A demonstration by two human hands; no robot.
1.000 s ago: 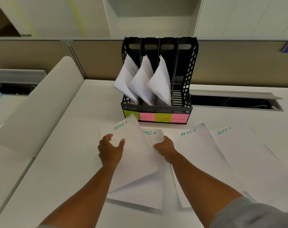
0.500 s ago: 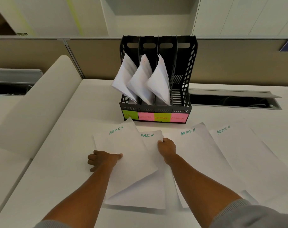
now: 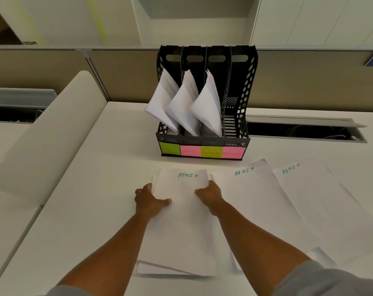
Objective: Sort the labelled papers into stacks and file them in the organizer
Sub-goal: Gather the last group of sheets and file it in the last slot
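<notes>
A small stack of white sheets marked ADMIN (image 3: 181, 223) lies on the desk in front of me, edges nearly squared. My left hand (image 3: 149, 202) grips its left edge and my right hand (image 3: 210, 196) grips its right edge. Two more ADMIN sheets lie flat to the right: one (image 3: 258, 201) beside the stack, another (image 3: 322, 201) further right. Behind stands a black four-slot organizer (image 3: 244, 86) with coloured labels HR, SPORTS, FINANCE, ADMIN. Paper bundles lean in its three left slots; the ADMIN slot on the right holds none.
A white rounded panel (image 3: 51, 133) slopes along the desk's left side. An open cable trough (image 3: 305, 131) runs behind the desk on the right. A tan partition wall (image 3: 309, 82) closes off the back.
The top ADMIN sheet, earlier skewed to the left, now lies straight over the sheet below. Both hands moved to the stack's side edges and closed on them.
</notes>
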